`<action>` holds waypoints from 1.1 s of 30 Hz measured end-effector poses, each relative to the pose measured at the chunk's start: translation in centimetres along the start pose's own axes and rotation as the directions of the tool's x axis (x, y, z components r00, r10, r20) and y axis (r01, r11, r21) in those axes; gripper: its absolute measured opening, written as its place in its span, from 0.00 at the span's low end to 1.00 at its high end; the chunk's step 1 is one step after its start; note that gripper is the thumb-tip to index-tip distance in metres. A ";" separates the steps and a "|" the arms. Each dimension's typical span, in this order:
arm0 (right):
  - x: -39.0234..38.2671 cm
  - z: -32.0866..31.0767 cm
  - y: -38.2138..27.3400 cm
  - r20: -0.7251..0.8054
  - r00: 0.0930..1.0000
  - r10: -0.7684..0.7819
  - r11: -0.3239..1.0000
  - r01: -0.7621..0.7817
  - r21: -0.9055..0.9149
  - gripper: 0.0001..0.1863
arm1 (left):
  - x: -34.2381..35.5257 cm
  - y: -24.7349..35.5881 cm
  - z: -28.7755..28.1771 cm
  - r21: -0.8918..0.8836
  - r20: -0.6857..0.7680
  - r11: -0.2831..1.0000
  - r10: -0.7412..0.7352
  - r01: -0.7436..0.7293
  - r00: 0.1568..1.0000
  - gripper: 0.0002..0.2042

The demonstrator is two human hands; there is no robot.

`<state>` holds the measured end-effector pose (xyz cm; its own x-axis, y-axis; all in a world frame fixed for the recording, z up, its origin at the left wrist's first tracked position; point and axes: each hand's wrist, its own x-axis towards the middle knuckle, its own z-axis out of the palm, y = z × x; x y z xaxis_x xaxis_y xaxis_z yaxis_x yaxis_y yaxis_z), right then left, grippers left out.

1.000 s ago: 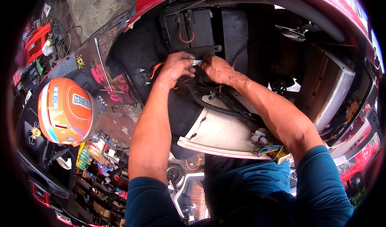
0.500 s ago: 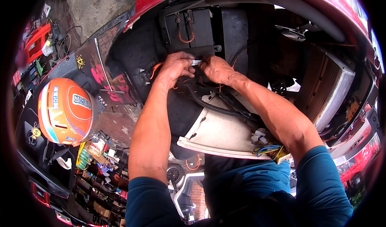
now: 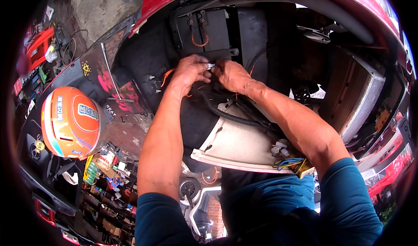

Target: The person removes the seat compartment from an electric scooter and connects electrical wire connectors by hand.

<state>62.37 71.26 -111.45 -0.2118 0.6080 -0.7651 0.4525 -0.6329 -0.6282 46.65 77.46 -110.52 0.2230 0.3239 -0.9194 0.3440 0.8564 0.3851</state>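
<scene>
Both my hands meet over the dark open bay of a red vehicle. Between them is a small white connector point(image 3: 210, 66). My left hand point(image 3: 191, 74) pinches it from the left with thumb and fingers. From the right my right hand point(image 3: 231, 75) closes on its other end, with most fingertips hidden. Just beyond my hands sits a black battery point(image 3: 213, 30) with an orange wire looped between its terminals. An orange cable point(image 3: 167, 75) lies beside my left wrist, near two bare bolts. Below the hands runs a black corrugated hose point(image 3: 235, 118).
An orange helmet point(image 3: 72, 122) rests on the left. A long-handled metal wrench point(image 3: 111, 72) lies on the dark panel. Near me are a white panel point(image 3: 237, 148) and loose coloured wires point(image 3: 289, 162). To the right stands a finned metal box point(image 3: 359, 98). Trays of parts point(image 3: 109, 202) fill the lower left.
My hands stay together on the white connector, with slight finger movement; a little less of it shows between them. The whole view has shifted very slightly.
</scene>
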 end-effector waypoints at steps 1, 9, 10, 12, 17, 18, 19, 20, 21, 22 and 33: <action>-0.4 -0.2 -0.1 -0.003 1.000 -0.019 0.998 0.018 -0.058 0.16 | 0.0 0.0 0.1 0.016 0.003 1.000 -0.002 0.002 1.000 0.06; -1.5 -0.7 0.4 0.038 0.971 -0.238 0.907 0.236 -0.348 0.12 | -0.2 0.1 0.4 0.076 0.009 0.997 -0.020 0.019 1.000 0.04; -1.5 -0.7 0.4 0.049 0.967 -0.249 0.892 0.249 -0.377 0.12 | -0.2 0.0 0.3 0.056 0.025 0.998 -0.018 0.017 1.000 0.04; -1.4 -0.8 0.2 0.060 0.963 -0.262 0.876 0.264 -0.403 0.11 | -0.1 0.0 0.0 0.036 0.037 0.999 -0.018 0.016 0.999 0.04; -1.1 -1.2 -0.1 0.079 0.957 -0.280 0.851 0.285 -0.440 0.11 | 0.0 0.6 0.1 0.030 0.116 1.000 -0.001 -0.003 0.993 0.04; -0.9 -1.3 -0.2 0.078 0.956 -0.283 0.851 0.288 -0.439 0.11 | 0.0 0.6 0.1 0.032 0.114 0.999 0.001 -0.004 0.994 0.04; -0.8 -1.4 -0.3 0.054 0.956 -0.287 0.861 0.282 -0.424 0.11 | 0.1 0.6 0.1 -0.033 0.100 0.999 0.020 -0.017 0.995 0.05; -0.7 -1.5 -0.5 0.032 0.957 -0.288 0.870 0.276 -0.409 0.11 | 0.0 0.7 0.2 -0.098 0.084 0.995 0.037 -0.028 0.996 0.05; -0.8 -1.6 -0.5 0.032 0.956 -0.291 0.870 0.278 -0.407 0.11 | -0.2 0.7 0.4 -0.096 0.082 0.995 0.038 -0.030 0.996 0.05; -1.1 -1.7 -0.5 0.048 0.960 -0.277 0.883 0.274 -0.382 0.11 | -0.4 0.6 0.6 -0.060 0.061 0.998 0.040 -0.036 0.997 0.06; -2.5 -2.0 -0.3 0.021 0.978 -0.207 0.925 0.203 -0.320 0.15 | -2.3 1.6 1.3 0.165 -0.176 0.986 0.059 -0.029 0.983 0.14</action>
<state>64.51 70.85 -109.08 -0.3196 0.7157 -0.6210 0.6528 -0.3087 -0.6918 47.85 77.57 -107.64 0.0785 0.4393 -0.8949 0.4827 0.7687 0.4196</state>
